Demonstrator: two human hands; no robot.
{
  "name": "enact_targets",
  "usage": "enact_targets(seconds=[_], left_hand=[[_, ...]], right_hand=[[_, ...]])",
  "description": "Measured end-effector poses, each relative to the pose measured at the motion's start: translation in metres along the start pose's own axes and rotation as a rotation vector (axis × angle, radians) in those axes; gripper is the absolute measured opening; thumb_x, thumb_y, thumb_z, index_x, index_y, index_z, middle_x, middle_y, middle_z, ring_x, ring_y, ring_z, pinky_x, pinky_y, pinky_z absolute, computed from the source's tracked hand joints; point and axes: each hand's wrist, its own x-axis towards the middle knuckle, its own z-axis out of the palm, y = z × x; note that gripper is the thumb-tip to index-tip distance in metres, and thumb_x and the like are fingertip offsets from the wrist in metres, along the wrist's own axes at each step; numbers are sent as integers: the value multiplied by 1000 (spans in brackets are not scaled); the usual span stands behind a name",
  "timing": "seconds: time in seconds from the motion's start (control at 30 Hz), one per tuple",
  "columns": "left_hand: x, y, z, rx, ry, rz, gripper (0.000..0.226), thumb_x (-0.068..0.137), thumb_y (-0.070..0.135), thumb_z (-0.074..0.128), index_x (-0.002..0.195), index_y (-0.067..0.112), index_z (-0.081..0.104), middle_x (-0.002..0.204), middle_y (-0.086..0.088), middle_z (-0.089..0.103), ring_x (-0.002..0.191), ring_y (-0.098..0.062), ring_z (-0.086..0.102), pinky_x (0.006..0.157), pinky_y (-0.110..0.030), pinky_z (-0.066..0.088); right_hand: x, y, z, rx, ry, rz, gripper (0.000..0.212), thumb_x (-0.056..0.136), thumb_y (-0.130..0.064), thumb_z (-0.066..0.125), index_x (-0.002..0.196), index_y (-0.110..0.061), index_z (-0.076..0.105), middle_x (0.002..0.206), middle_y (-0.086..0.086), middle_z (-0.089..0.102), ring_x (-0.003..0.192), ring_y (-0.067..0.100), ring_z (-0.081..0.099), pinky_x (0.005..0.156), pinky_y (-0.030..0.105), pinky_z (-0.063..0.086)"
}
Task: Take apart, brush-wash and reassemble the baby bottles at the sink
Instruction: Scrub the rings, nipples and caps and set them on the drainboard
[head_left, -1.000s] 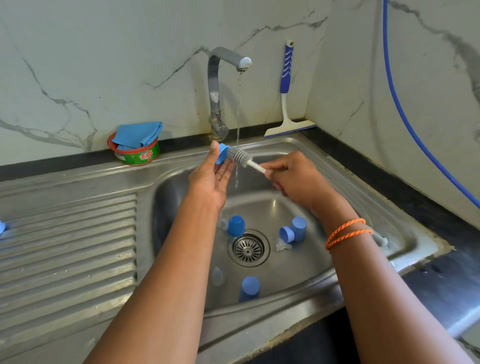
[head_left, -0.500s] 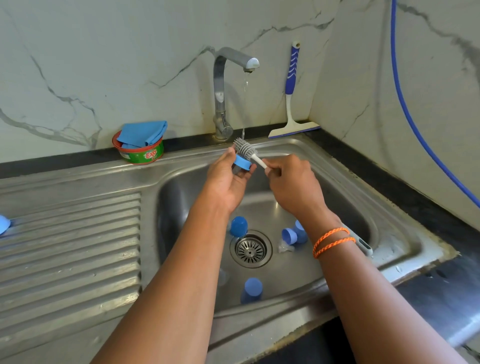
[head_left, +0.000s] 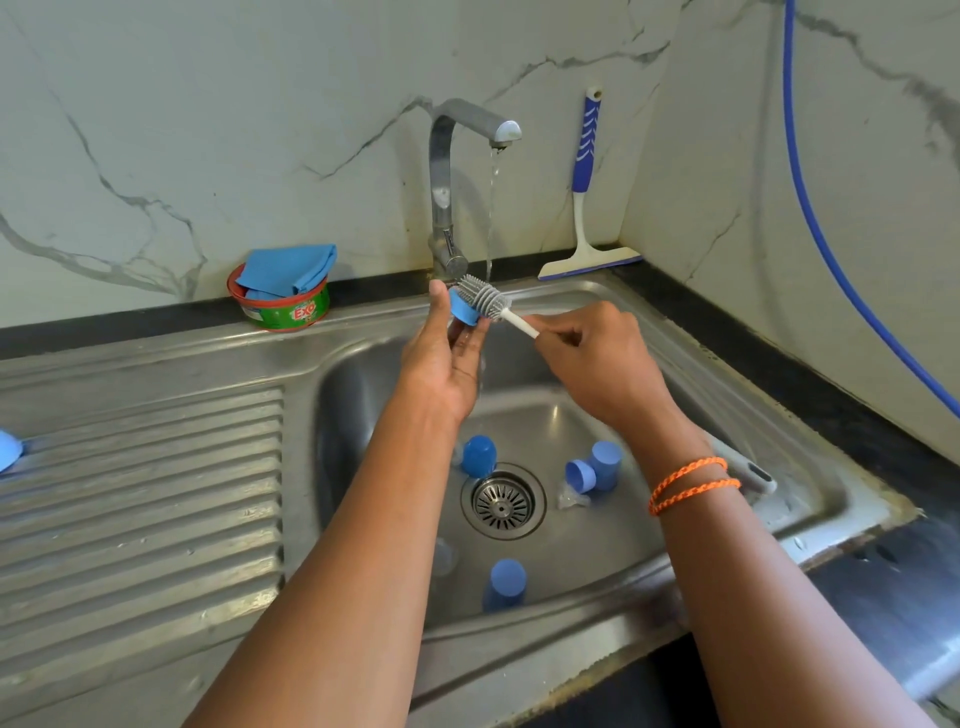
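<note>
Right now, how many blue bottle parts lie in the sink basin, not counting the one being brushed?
4: a blue cap left of the drain, two blue pieces touching right of it, one blue cap near the front wall. The arms may hide others.

The sink (head_left: 810, 499) at centre is brushed steel, dull-shiny, with a ribbed drainer at left. The tap (head_left: 447, 171) is matt grey metal. The walls are glossy veined marble. The brush (head_left: 485, 299) has soft grey rubbery bristles; the blue caps (head_left: 605, 465) look smooth plastic. A blue cloth (head_left: 288, 270) lies folded, upper left.
</note>
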Motion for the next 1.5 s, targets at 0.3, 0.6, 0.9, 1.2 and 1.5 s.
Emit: enact_targets(seconds=[0.3, 0.6, 0.9, 1.2, 1.5], left_hand=[[-4, -5, 2, 114, -63, -83, 37, 93, 30, 75, 111, -3, 68, 121, -26, 71, 109, -33, 74, 90, -41, 63], [-2, 1, -2, 73, -1, -56, 43, 91, 31, 78, 115, -3, 67, 114, -22, 74, 104, -31, 76, 92, -42, 62], [-3, 3, -2, 111, 34, -53, 41, 89, 31, 79, 113, 0, 67, 111, -20, 75, 98, -28, 77, 87, -38, 64], [-6, -1, -1, 197, -83, -84, 30, 92, 27, 77, 117, 9, 76, 118, -19, 71, 107, -28, 73, 91, -40, 63], [4, 8, -6, 33, 16, 4, 44, 90, 29, 79, 125, 4, 68, 119, -22, 73, 103, -31, 76, 93, -43, 62]], right_hand=[[1, 7, 8, -97, 76, -27, 29, 103, -24, 54, 119, -32, 77, 74, 4, 56, 66, 27, 53, 57, 31, 34], [2, 13, 0, -65, 44, 87, 24, 97, -32, 59, 83, -32, 78, 69, 4, 56, 62, 28, 52, 54, 30, 34], [0, 9, 2, -15, 33, -29, 32, 99, -28, 61, 125, -41, 77, 70, 1, 62, 62, 22, 53, 54, 32, 37], [4, 21, 6, -87, 79, 46, 30, 97, -27, 58, 116, -33, 81, 75, 4, 61, 71, 31, 57, 62, 31, 39], [2, 9, 7, 30, 23, -47, 23, 96, -29, 62, 87, -43, 77, 62, 7, 54, 63, 36, 52, 54, 41, 42]])
